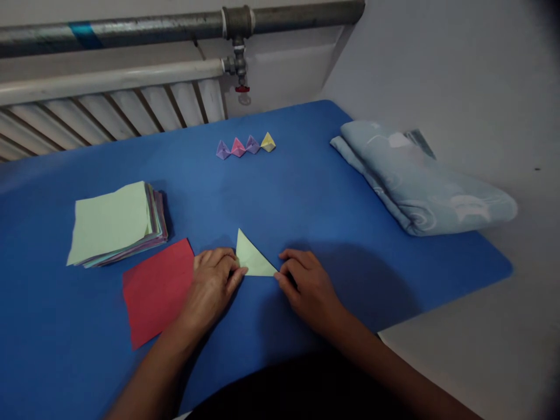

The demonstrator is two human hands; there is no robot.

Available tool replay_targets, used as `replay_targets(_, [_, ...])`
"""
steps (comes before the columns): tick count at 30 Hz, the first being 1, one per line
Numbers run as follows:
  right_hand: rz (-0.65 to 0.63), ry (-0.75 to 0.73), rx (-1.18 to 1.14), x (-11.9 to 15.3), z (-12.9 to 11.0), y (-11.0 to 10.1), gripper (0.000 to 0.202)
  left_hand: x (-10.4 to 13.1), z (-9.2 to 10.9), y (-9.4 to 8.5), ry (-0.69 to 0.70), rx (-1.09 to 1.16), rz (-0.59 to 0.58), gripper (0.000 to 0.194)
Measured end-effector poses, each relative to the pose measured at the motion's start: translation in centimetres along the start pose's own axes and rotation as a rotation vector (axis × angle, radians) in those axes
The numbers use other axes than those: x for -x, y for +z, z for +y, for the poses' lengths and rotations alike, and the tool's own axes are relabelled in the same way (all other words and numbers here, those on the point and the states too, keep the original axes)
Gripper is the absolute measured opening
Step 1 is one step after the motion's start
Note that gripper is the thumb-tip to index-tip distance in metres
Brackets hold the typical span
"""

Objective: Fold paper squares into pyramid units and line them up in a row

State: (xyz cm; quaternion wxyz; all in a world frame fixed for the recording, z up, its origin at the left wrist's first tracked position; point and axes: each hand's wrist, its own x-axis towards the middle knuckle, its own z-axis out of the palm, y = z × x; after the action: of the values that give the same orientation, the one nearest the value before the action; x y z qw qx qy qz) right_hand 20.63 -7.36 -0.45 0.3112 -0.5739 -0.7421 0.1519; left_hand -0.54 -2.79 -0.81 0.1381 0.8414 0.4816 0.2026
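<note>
Green paper triangle (251, 258) lies flat — between both hands' fingertips.

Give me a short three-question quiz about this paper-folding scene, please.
1. True or false: the left hand and right hand both touch the pale green folded triangle.
2. How many small folded figures sit in the row at the back of the blue mat?
3. Which lies beside the left hand: A) red sheet, B) paper stack, C) folded blue cloth?

Key: 1 true; 2 four; 3 A.
</note>
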Motion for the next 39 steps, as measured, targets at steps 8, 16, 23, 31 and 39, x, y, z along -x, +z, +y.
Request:
replay_targets(8, [-0.028, 0.057, -0.03, -0.1, 0.2, -0.1, 0.009, -0.1, -0.2, 0.2, 0.004, -0.039, -0.003, 0.017])
replay_targets(16, [-0.176, -0.132, 0.25, 1.7, -0.7, -0.3, 0.03, -0.2, -0.2, 0.3, 0.024, -0.086, 0.006, 0.016])
replay_targets(23, [-0.214, -0.119, 0.317, 3.2, -0.6, -1.1, 0.036, -0.3, -0.2, 0.3, 0.008, -0.083, 0.011, 0.015])
replay_targets(31, [-0.204, -0.264, 0.191, 3.7, -2.4, -0.8, 0.04, -0.3, -0.1, 0.2, 0.02, -0.116, -0.003, 0.016])
replay_targets(39, [-0.216, -0.277, 0.252, 2.9, -3.0, 1.7, 0.053, -0.3, 0.0, 0.1, 0.005, -0.146, -0.029, 0.015])
